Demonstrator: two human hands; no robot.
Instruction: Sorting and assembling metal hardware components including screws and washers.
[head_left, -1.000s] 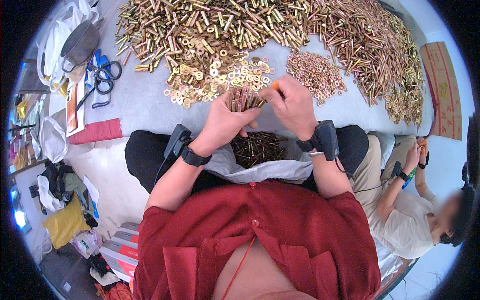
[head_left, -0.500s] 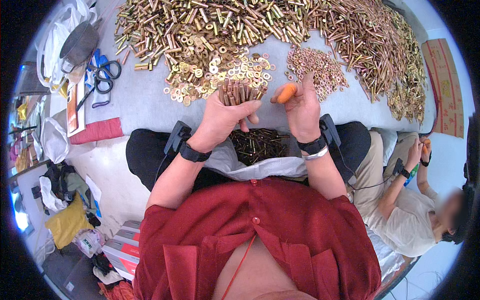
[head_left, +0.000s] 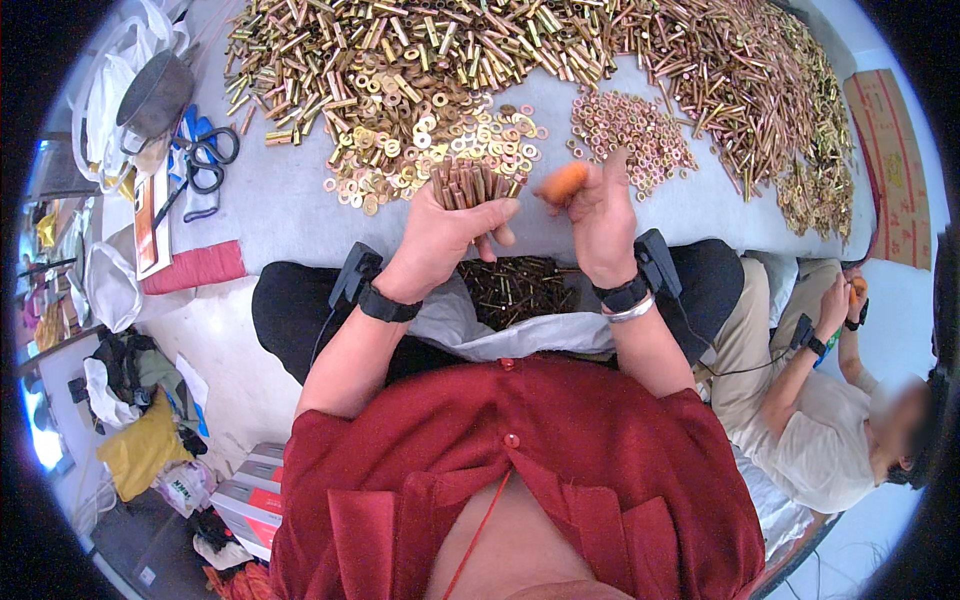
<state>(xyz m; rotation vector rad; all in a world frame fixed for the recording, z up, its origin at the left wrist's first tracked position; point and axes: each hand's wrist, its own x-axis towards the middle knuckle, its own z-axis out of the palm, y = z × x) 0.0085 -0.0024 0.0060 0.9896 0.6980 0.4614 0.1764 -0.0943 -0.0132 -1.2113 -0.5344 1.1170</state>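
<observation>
My left hand [head_left: 448,235] is closed round an upright bundle of short copper-coloured metal rods [head_left: 466,186], thumb across the front. Their lower ends are hidden in the palm. Close by on the right, my right hand [head_left: 606,222] is raised with its thumb stretched up. An orange finger cot [head_left: 566,184] covers one of its fingers, which points toward the bundle without touching it. I see nothing held in this hand. Beyond the hands lie flat brass-coloured washers [head_left: 425,140] and a smaller heap of nuts or rings [head_left: 632,142]. Below them, a white bag [head_left: 465,335] holds dark metal rods [head_left: 515,288].
A big pile of metal tubes [head_left: 400,40] spans the back, joining thinner rods [head_left: 740,90] at right. Scissors [head_left: 207,160], a dark metal pan [head_left: 157,90] and a red cloth roll [head_left: 195,267] lie at left. Another person [head_left: 810,430] sits at right.
The finger of my right hand with the orange cot has shifted slightly left and up, closer to the bundle. My left hand keeps its hold and has barely moved.
</observation>
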